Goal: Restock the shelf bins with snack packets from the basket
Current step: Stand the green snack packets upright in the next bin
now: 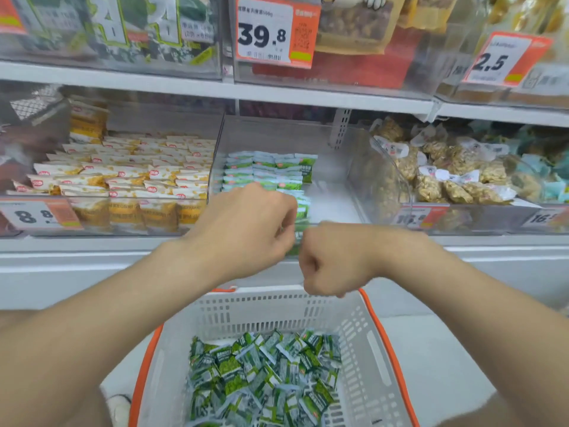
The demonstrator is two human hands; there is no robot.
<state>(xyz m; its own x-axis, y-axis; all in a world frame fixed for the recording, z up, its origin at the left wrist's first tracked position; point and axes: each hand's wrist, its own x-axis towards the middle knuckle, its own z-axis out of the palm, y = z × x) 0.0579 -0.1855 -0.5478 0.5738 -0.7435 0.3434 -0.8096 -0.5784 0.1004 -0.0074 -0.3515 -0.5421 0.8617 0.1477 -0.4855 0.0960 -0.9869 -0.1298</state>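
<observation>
The job is looking partway done: green snack packets (pixel 268 171) are covering only the left of the middle bin (pixel 332 195), many are lying in the basket (pixel 261 293), the left hand (pixel 246 229) is pinching some at the bin's front, and the right hand (pixel 332 260) is curling, contents untellable.

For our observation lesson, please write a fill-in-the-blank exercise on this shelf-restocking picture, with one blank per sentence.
1. The loose packets lying in the basket are mainly ___ in colour.
2. The white basket has a rim coloured ___.
3. The large price tag on the upper shelf reads ___.

Missing words: green; orange; 39.8
</observation>
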